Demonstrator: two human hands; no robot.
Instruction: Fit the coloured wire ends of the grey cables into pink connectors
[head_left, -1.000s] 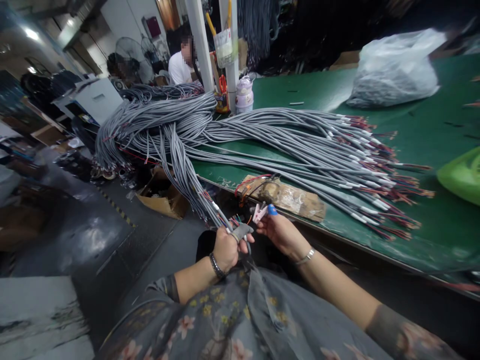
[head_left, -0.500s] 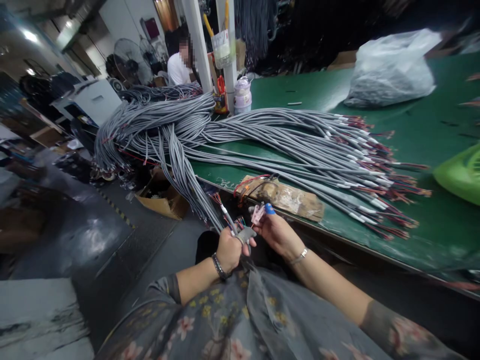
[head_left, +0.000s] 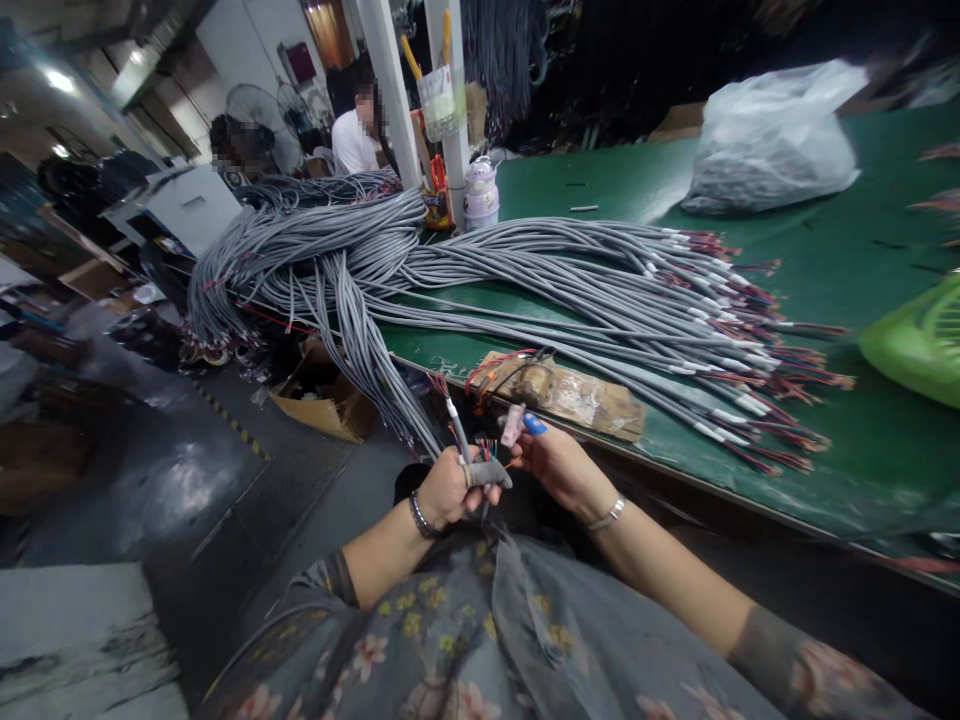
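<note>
My left hand (head_left: pixel 444 488) is closed around a grey cable (head_left: pixel 460 432) whose stripped end fans out in thin coloured wires (head_left: pixel 488 450). A grey cover (head_left: pixel 486 474) wraps one of its fingers. My right hand (head_left: pixel 564 468), just to the right, pinches a small pink plastic piece (head_left: pixel 513 425); its exact kind is too small to tell. Blue tape (head_left: pixel 534 424) covers a fingertip of that hand. An orange wire shows between the two hands. Behind my left hand, a bundle of grey cables (head_left: pixel 375 345) hangs over the bench edge.
On the green bench (head_left: pixel 600 180) lie many grey cables (head_left: pixel 570 290) with stripped ends pointing right. A wooden block (head_left: pixel 592 400) sits at its front edge. Further off are a plastic bag (head_left: pixel 772 140), a green basket (head_left: pixel 915 340), a cardboard box (head_left: pixel 322 395) and a seated person (head_left: pixel 352 140).
The pink piece has turned in my right hand's fingers. My left hand has shifted slightly left, and the coloured wires beside it show more clearly.
</note>
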